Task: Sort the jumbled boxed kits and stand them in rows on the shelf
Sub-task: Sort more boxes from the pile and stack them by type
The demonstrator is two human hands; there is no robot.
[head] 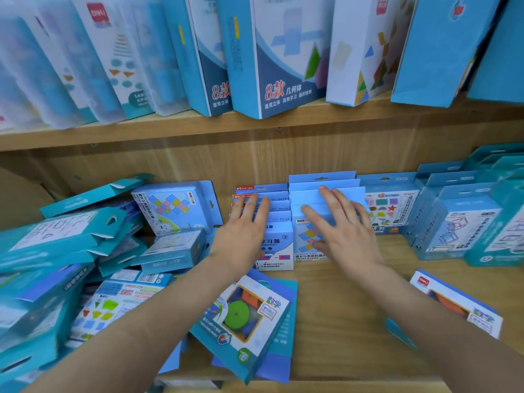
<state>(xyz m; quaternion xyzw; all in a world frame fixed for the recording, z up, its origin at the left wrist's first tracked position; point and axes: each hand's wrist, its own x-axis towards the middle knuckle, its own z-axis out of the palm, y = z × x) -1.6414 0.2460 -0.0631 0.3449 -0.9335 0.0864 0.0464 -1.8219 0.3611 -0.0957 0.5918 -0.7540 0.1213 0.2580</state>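
Head view: left hand (243, 232), right hand (341, 231) flat, fingers straight, atop upright blue cardboard kit rows (323, 183); woodgrain shelf (340, 310).

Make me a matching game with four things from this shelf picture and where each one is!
Things:
1. left hand
2. right hand
3. green-disc box
4. tall box marked 8

Places:
A. stands on the upper shelf
B. rests on the red-label row
C. lies flat near the lower shelf's front edge
D. rests on the plain-blue row

Pairs: 1-B, 2-D, 3-C, 4-A
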